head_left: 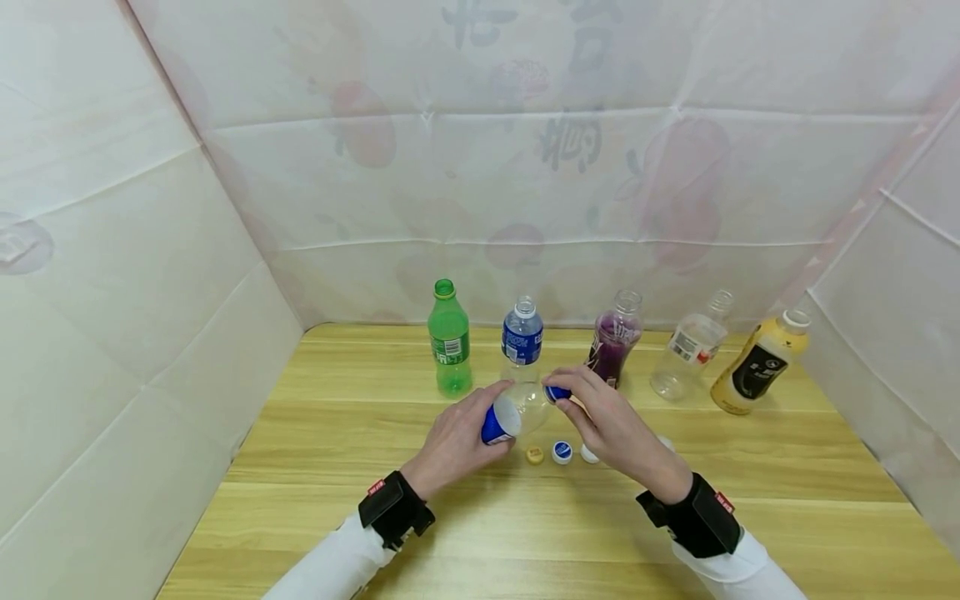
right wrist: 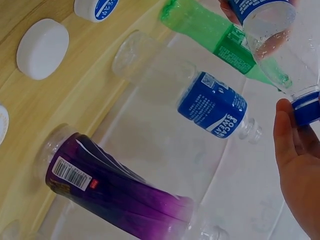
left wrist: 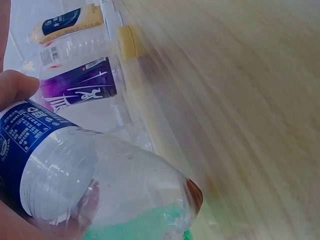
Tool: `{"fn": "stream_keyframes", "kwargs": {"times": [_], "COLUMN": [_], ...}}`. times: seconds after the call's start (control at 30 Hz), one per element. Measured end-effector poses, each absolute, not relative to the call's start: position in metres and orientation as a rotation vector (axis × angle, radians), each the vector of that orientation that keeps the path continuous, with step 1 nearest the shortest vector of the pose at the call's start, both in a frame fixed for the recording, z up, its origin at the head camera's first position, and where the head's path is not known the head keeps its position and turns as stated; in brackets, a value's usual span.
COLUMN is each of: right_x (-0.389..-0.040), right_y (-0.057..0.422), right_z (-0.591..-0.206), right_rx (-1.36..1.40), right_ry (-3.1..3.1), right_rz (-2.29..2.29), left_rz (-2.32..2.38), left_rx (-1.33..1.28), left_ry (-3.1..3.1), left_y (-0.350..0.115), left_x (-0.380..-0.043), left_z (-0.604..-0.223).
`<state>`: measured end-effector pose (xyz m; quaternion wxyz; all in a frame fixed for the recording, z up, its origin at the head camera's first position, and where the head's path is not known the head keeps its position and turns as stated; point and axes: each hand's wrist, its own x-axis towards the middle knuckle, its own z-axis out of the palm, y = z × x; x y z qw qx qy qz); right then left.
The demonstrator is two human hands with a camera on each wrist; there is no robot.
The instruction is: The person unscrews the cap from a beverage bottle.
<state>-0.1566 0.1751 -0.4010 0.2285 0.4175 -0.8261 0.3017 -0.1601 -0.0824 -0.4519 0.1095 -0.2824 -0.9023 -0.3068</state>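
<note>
My left hand [head_left: 456, 440] grips a clear plastic bottle by its blue label [head_left: 495, 427], holding it tilted above the table. A little dark brown liquid [left wrist: 195, 196] shows at the bottle's base in the left wrist view. With fingers and thumb, my right hand [head_left: 611, 423] pinches a blue cap [right wrist: 307, 108] at the bottle's mouth. How far the cap is screwed on cannot be told. Behind the hands stands an uncapped Pocari Sweat bottle [head_left: 522, 340], its lower part seen past the held bottle.
A green bottle [head_left: 450, 354], a purple-labelled bottle [right wrist: 110, 185], a clear bottle [head_left: 686, 358] and a yellow bottle [head_left: 759, 367] stand along the table's back. Nearer me lie a yellow cap [head_left: 534, 455], a blue-and-white cap [head_left: 562, 452] and white caps [right wrist: 43, 49].
</note>
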Motion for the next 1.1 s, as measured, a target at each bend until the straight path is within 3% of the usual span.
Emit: {"fn": "stream_keyframes", "kwargs": {"times": [0.2,0.7,1.1], "right_x": [-0.154,-0.151,-0.156], "right_y": [0.174,0.163,0.160], "right_z": [-0.405,-0.402,-0.400], "right_rx": [1.096,0.659,0.793], "right_ry": [-2.341,-2.468,-2.270], "right_rz": [0.895,0.871,0.881], "left_rz": [-0.921,-0.865,-0.857], "left_rx": [-0.794,-0.794,-0.819], "left_ry": [-2.655,-2.654,-2.615], "left_y": [-0.083,-0.082,-0.080], "left_x": [-0.161,-0.160,-0.159], "left_z": [-0.453,-0.454,-0.454]}}
